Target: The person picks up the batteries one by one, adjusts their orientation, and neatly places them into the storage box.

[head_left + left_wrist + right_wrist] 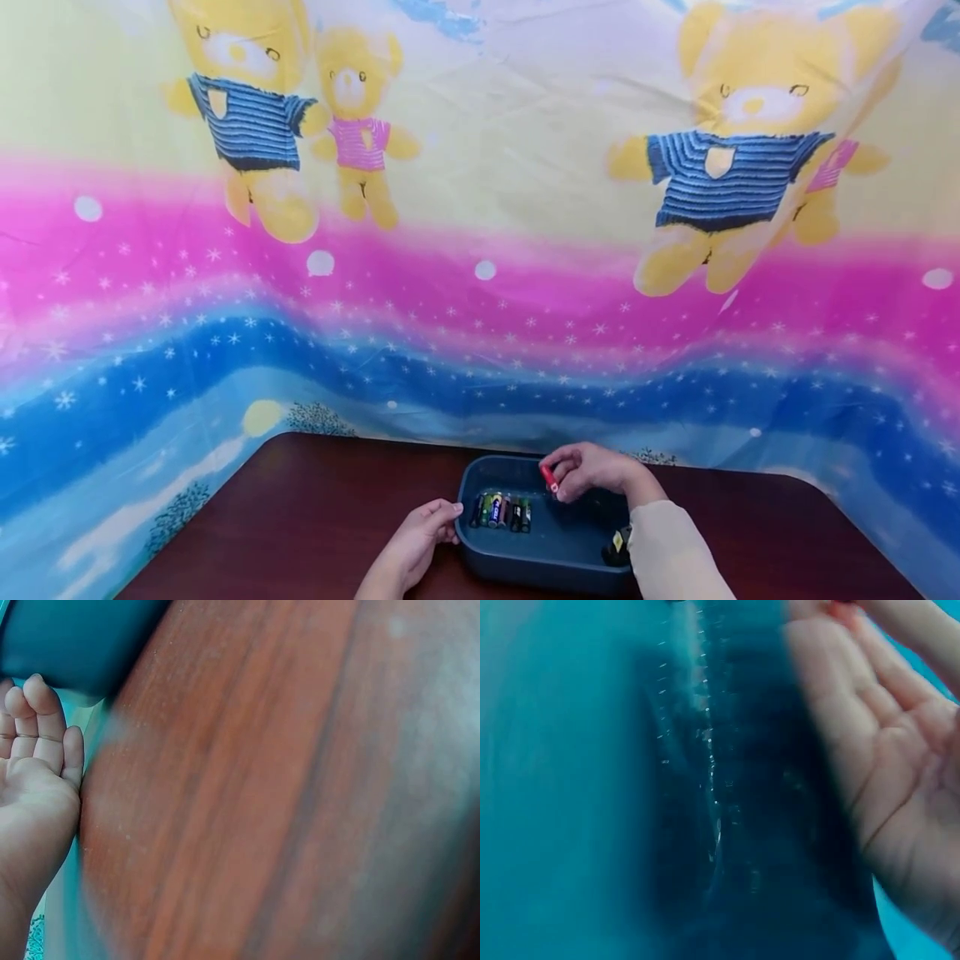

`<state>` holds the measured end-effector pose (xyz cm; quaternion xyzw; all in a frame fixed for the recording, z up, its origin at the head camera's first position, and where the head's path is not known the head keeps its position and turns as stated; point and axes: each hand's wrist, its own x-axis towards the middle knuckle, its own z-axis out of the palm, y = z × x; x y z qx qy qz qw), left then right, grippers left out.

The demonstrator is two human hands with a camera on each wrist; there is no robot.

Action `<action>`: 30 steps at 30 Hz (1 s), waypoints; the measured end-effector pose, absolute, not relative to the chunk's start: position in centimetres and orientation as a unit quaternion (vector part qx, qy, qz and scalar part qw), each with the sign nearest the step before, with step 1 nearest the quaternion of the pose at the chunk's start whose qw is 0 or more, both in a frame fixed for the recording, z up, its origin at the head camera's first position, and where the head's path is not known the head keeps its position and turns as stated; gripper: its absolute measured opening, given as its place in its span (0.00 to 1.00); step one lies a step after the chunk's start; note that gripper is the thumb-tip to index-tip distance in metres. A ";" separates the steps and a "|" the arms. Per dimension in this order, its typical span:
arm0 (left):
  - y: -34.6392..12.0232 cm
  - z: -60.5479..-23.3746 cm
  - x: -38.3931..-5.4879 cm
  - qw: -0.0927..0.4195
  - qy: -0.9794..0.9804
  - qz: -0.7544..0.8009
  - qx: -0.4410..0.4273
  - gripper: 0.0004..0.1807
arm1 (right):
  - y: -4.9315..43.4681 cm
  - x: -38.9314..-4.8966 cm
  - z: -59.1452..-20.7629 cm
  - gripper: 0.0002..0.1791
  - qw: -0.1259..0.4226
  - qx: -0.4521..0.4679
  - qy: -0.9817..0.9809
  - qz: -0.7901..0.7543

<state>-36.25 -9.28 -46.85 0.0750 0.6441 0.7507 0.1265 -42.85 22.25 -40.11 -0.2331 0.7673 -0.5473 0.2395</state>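
Note:
A dark blue-grey plastic bin (543, 565) with rounded corners stands on the table. My left hand (422, 533) holds the bin's left end, thumb at the rim and fingers against the outer wall. In the left wrist view, the left hand (37, 761) shows its palm, with fingertips by the bin's wall (82, 645). Over the bin, my right hand (592, 471) pinches a red battery (549, 478) between thumb and fingers. Several batteries (498, 512) lie side by side at the bin's left. The right wrist view is blurred; the right hand (900, 757) hides most of the battery.
A black and yellow item (618, 546) lies in the bin's right front corner, partly behind the right sleeve (671, 546). The dark brown table (315, 517) reaches back to a hanging cloth (480, 333) printed with bears.

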 end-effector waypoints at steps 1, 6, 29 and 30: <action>-9.3 -46.8 -36.3 0.126 0.643 0.752 0.075 0.10 | 22.1 -42.8 -40.1 0.32 0.256 -0.228 0.771 -0.537; -9.3 -46.7 -36.4 0.123 0.642 0.753 0.074 0.10 | 21.1 -42.8 -40.5 0.27 0.292 -0.212 0.791 -0.494; -9.3 -46.9 -36.4 0.121 0.636 0.759 0.074 0.10 | 18.8 -43.4 -41.4 0.23 0.334 -0.178 0.830 -0.409; -9.3 -46.9 -36.4 0.122 0.635 0.759 0.074 0.10 | 18.8 -43.4 -41.4 0.23 0.337 -0.177 0.827 -0.413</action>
